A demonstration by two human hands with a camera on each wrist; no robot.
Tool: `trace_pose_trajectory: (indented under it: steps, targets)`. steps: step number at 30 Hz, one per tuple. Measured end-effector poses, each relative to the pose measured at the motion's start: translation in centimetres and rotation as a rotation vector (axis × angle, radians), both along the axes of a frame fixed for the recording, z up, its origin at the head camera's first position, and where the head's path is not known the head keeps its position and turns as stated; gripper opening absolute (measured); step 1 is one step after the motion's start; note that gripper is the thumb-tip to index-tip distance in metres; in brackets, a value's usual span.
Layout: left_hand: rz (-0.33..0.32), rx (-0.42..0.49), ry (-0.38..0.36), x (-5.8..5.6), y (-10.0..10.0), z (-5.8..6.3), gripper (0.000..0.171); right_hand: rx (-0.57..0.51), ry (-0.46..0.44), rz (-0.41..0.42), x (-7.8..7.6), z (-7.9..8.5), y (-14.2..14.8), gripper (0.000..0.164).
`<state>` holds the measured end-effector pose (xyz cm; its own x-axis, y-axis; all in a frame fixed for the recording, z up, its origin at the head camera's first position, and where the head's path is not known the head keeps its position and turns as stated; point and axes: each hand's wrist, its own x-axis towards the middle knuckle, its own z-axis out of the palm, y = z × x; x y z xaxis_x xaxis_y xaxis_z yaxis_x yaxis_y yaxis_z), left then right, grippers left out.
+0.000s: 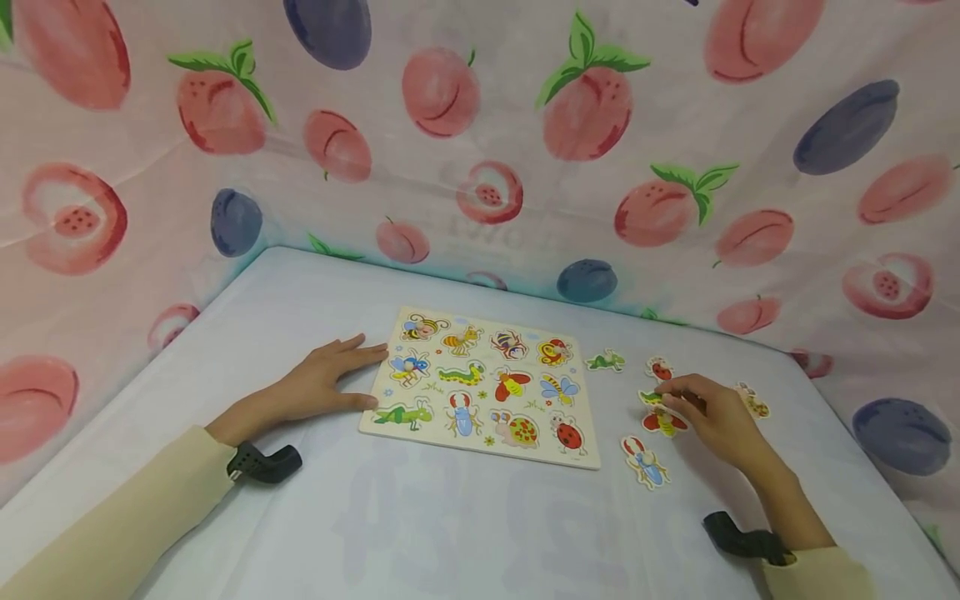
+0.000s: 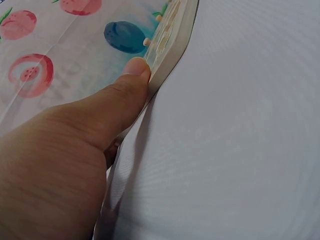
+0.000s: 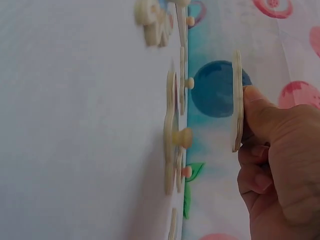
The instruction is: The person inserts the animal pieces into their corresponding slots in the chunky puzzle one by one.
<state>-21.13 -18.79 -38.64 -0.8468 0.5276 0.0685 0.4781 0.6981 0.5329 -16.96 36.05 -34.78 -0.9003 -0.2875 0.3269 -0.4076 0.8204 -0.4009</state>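
A wooden puzzle board [image 1: 480, 387] with colourful insect pictures lies flat on the table. My left hand [image 1: 322, 383] lies along its left side with fingers extended; in the left wrist view the thumb [image 2: 125, 90] touches the board's edge [image 2: 172, 62]. My right hand [image 1: 708, 417] pinches a green-and-yellow caterpillar piece [image 1: 649, 398] above the table, to the right of the board. The right wrist view shows this piece [image 3: 237, 100] edge-on, raised off the cloth, its knob hidden by the fingers. Just below it in the head view is a red-winged insect piece [image 1: 664, 422].
Other loose knobbed pieces lie right of the board: a green grasshopper [image 1: 606, 360], a ladybug [image 1: 660, 368], a blue stag beetle [image 1: 645, 462] and a snail-like piece [image 1: 752, 400]. White cloth [image 1: 450, 525] covers the table. A fruit-print curtain [image 1: 525, 242] stands behind and at the sides.
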Motion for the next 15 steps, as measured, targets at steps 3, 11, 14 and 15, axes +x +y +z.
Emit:
trace_pose_trajectory:
  steps: [3,11,14,15]
  targets:
    - [0.001,0.001,-0.002,0.1,0.0,0.0,0.082,-0.02,-0.006,0.032,-0.5,0.3,-0.7,0.014]
    - [0.0,0.016,-0.009,0.1,0.0,0.0,0.081,-0.058,-0.029,0.089,-1.9,1.1,-3.1,0.014]
    - [0.001,0.018,-0.012,0.1,-0.1,0.1,0.081,-0.055,-0.025,0.102,-2.4,1.3,-3.9,0.014]
    - [0.0,0.018,-0.012,0.2,-0.1,0.1,0.081,-0.052,-0.02,0.106,-2.6,1.3,-4.2,0.014]
